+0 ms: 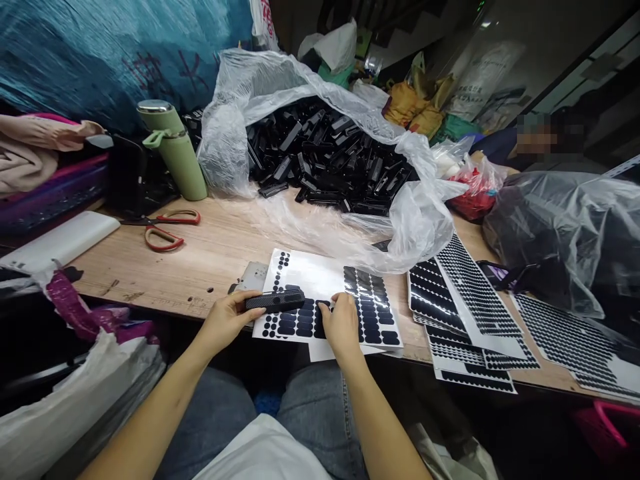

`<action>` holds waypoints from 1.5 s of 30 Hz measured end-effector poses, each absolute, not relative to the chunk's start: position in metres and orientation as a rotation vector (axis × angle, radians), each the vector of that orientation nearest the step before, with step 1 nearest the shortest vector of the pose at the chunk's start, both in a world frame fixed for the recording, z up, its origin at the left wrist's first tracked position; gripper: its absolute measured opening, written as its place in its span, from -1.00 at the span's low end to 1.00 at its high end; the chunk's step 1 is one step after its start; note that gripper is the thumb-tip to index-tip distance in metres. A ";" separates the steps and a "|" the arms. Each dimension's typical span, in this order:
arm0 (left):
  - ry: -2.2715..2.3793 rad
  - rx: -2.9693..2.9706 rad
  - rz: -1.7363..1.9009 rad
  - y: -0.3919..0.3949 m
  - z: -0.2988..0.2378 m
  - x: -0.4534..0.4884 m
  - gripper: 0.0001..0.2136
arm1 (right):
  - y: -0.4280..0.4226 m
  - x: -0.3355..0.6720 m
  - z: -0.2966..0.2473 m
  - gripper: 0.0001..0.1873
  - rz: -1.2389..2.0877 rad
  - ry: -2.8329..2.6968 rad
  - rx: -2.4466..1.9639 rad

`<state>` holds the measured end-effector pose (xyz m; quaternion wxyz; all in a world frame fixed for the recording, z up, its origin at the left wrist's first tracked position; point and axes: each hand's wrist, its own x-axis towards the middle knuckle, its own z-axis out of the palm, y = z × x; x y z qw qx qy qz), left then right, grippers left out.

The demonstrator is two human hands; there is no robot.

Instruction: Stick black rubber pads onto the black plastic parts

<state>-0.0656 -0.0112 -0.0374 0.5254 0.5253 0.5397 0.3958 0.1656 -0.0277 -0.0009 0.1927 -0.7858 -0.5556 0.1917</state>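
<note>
My left hand (229, 318) grips a long black plastic part (275, 301) by its left end, thumb in front and fingers behind. The part is held level above the left half of a white sheet (313, 263) bearing black rounded stickers (371, 331) and small dots. Over the middle of that sheet, my right hand (343, 323) has its thumb and fingers drawn together close to the stickers. Whatever lies between those fingertips is hidden. Behind the sheet, a big clear plastic bag (423, 193) lies open, full of similar black parts (330, 157).
Red-handled scissors (173, 228) and a green flask (175, 150) are at the left, near a white box-like object (63, 240). More sticker sheets (465, 313) overlap at the right, some past the table edge. A filled plastic bag (555, 233) stands beyond, near another person (537, 140).
</note>
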 end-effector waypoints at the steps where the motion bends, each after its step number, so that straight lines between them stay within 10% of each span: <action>1: 1.292 1.262 0.948 -0.011 -0.037 -0.066 -0.60 | -0.029 0.166 -0.002 -0.78 0.511 -1.545 -2.207; 16: 1.294 1.408 1.003 -0.012 -0.037 -0.065 -0.64 | -0.014 0.155 -0.003 -0.78 1.508 -0.932 -1.523; 45: 1.298 1.460 1.009 -0.014 -0.031 -0.066 -0.67 | -0.014 0.139 -0.006 -0.80 1.127 -1.256 -1.772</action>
